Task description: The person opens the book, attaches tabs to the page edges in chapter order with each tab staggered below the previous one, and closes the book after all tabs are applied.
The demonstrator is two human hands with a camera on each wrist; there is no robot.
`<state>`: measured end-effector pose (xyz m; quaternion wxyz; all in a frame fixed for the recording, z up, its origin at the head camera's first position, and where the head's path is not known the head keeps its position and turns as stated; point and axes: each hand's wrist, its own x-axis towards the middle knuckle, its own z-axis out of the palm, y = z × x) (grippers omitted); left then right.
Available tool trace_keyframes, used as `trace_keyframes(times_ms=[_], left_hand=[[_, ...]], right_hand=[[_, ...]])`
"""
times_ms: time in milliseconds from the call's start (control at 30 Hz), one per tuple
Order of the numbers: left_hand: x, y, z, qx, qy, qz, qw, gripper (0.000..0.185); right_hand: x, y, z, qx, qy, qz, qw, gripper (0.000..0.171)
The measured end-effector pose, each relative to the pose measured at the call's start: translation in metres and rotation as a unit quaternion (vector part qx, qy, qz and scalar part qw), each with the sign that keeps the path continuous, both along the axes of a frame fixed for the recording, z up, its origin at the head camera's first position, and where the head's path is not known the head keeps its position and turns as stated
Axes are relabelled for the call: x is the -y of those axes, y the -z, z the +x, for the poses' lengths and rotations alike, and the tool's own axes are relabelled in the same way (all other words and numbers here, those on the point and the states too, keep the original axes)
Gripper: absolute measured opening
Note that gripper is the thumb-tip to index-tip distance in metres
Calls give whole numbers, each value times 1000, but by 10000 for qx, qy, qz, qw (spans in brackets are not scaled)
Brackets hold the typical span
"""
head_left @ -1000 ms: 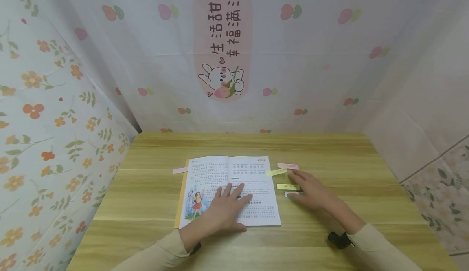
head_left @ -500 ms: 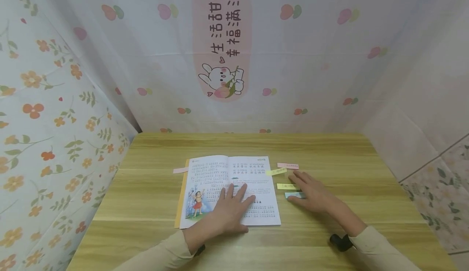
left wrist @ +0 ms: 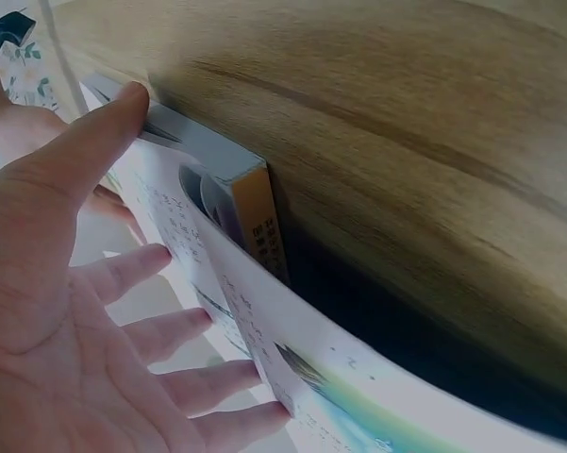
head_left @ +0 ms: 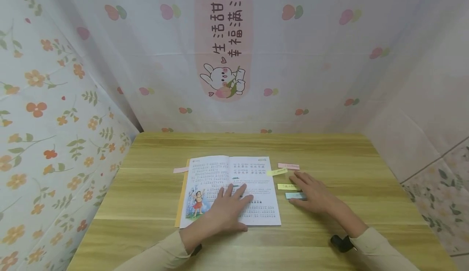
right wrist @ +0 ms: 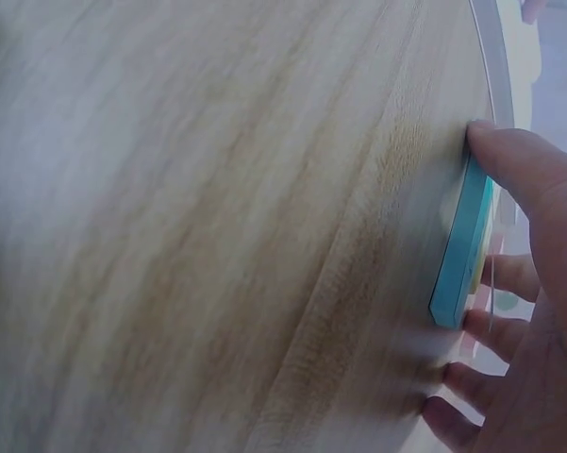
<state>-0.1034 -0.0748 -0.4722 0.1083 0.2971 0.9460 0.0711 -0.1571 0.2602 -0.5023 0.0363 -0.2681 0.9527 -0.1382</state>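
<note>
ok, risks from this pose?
1. The right hand has only a thumb on the blue pad; it may slide instead of lifting.
2. The loose yellow strips lie by its fingers and could get swept.
3. If the left hand lifts, the book may flip shut.

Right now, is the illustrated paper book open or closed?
Open: the illustrated paper book lies spread flat, both pages showing, under the left hand.
</note>
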Motion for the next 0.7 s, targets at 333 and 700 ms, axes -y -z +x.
trace_keyframes(times_ms=[333,700], left_hand=[[6,6,-1,-361,75,40,9993,92],[10,9,-1,-723,232,-76,9971,93]], right_hand=[[1,-2,1,23,1,-23,10000,77],[0,-5,0,211,-30,-90,9997,78]])
